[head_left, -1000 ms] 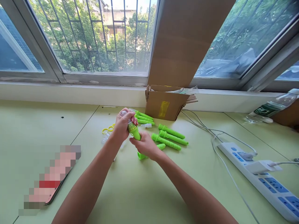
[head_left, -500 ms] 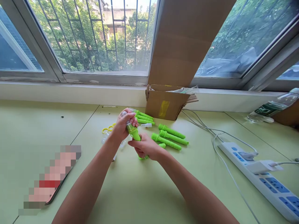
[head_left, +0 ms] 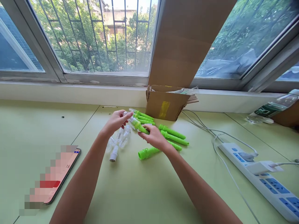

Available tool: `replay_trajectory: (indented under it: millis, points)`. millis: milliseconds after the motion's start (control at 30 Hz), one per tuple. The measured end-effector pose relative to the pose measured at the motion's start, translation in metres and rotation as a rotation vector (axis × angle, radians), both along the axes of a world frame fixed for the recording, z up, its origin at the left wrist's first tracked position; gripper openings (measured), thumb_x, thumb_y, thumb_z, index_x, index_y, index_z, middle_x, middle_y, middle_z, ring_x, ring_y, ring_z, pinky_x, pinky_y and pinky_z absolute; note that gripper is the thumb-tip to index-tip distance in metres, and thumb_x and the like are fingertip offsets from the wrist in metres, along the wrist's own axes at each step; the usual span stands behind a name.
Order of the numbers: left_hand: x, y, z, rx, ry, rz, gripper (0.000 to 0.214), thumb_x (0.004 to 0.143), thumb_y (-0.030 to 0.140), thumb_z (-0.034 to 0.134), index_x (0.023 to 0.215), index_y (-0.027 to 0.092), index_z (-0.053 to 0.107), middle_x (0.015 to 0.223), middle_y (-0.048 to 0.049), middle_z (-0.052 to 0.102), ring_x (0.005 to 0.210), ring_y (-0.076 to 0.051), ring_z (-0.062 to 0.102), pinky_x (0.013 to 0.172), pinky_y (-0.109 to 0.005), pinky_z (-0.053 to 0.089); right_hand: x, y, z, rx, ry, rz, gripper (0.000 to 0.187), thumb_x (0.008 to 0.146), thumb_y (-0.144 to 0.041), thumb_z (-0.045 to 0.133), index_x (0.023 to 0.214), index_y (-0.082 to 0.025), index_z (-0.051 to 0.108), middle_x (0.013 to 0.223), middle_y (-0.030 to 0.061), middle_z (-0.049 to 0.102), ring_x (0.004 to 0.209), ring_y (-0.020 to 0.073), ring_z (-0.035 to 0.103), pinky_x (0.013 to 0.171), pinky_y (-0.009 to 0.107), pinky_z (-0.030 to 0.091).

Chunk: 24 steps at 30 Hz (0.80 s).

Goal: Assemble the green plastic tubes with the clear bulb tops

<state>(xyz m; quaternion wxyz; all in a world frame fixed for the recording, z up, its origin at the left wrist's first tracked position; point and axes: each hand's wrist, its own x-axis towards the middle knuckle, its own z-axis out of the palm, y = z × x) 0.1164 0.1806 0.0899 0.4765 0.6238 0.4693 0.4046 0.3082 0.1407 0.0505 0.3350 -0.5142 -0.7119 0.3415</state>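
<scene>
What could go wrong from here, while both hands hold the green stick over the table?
1. The left hand and the right hand seem to hold the green stick only by fingertips, so it may slip onto the clear plastic parts below.
2. The right wrist is close over a loose green tube; it might knock it and make it roll.

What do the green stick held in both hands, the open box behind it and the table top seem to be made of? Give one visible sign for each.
Green stick: likely moulded plastic; uniform bright colour with a slight sheen.
Box: cardboard; matt brown, with bent, creased flaps.
Table top: probably laminate, though the core is hidden; smooth pale green with soft reflections and thin straight seams.
</scene>
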Motion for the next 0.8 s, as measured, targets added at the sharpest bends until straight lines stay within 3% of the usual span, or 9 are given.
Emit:
replay_trajectory:
  millis: [67, 133, 367, 500, 600, 800]
  points:
    - [-0.009, 0.003, -0.002, -0.024, 0.067, 0.017, 0.042, 0.072, 0.056, 0.064, 0.080, 0.015, 0.058, 0.064, -0.0006, 0.054, 0.055, -0.010, 0.054, 0.045, -0.020, 0.043, 0.008, 0.004, -0.002, 0.123, -0.140, -0.037, 0.017, 0.077, -0.034, 0.060, 0.087, -0.020, 0.062, 0.081, 0.0014, 0.066, 0.071, 0.0162, 0.060, 0.065, 0.027, 0.044]
    - [-0.013, 0.004, -0.005, -0.043, 0.090, 0.026, 0.044, 0.071, 0.056, 0.065, 0.085, 0.015, 0.059, 0.066, -0.0023, 0.058, 0.058, -0.011, 0.057, 0.047, -0.021, 0.045, 0.015, 0.007, -0.005, 0.144, -0.213, -0.013, 0.019, 0.078, -0.033, 0.059, 0.092, -0.021, 0.064, 0.088, 0.0022, 0.068, 0.079, 0.0183, 0.061, 0.072, 0.029, 0.045]
    - [-0.010, 0.012, -0.017, -0.092, 0.149, 0.012, 0.041, 0.073, 0.053, 0.064, 0.090, 0.017, 0.057, 0.074, -0.0062, 0.064, 0.064, -0.015, 0.063, 0.050, -0.023, 0.049, 0.035, 0.018, -0.009, 0.162, -0.322, -0.049, 0.032, 0.077, -0.034, 0.061, 0.106, -0.022, 0.064, 0.105, 0.0028, 0.069, 0.092, 0.0214, 0.063, 0.078, 0.030, 0.045]
    - [-0.013, 0.013, -0.017, -0.094, 0.238, 0.075, 0.038, 0.076, 0.052, 0.060, 0.091, 0.018, 0.056, 0.078, -0.0076, 0.066, 0.065, -0.016, 0.064, 0.044, -0.021, 0.045, 0.043, 0.027, -0.007, 0.234, -0.451, -0.152, 0.037, 0.082, -0.035, 0.056, 0.115, -0.021, 0.061, 0.110, 0.0046, 0.067, 0.096, 0.0225, 0.062, 0.078, 0.030, 0.044]
    - [-0.016, 0.013, -0.016, -0.074, 0.238, 0.098, 0.039, 0.075, 0.053, 0.060, 0.091, 0.018, 0.056, 0.077, -0.0075, 0.066, 0.063, -0.016, 0.064, 0.040, -0.019, 0.041, 0.047, 0.042, -0.009, 0.252, -0.611, -0.152, 0.039, 0.084, -0.034, 0.053, 0.120, -0.020, 0.060, 0.110, 0.0064, 0.066, 0.097, 0.0218, 0.060, 0.078, 0.029, 0.043]
    - [-0.016, 0.011, -0.015, -0.041, 0.202, 0.070, 0.041, 0.073, 0.055, 0.062, 0.088, 0.018, 0.057, 0.074, -0.0073, 0.066, 0.059, -0.015, 0.062, 0.040, -0.019, 0.041, 0.045, 0.077, -0.020, 0.226, -0.692, -0.068, 0.037, 0.082, -0.033, 0.059, 0.115, -0.021, 0.065, 0.098, 0.0080, 0.065, 0.093, 0.0217, 0.059, 0.078, 0.028, 0.041]
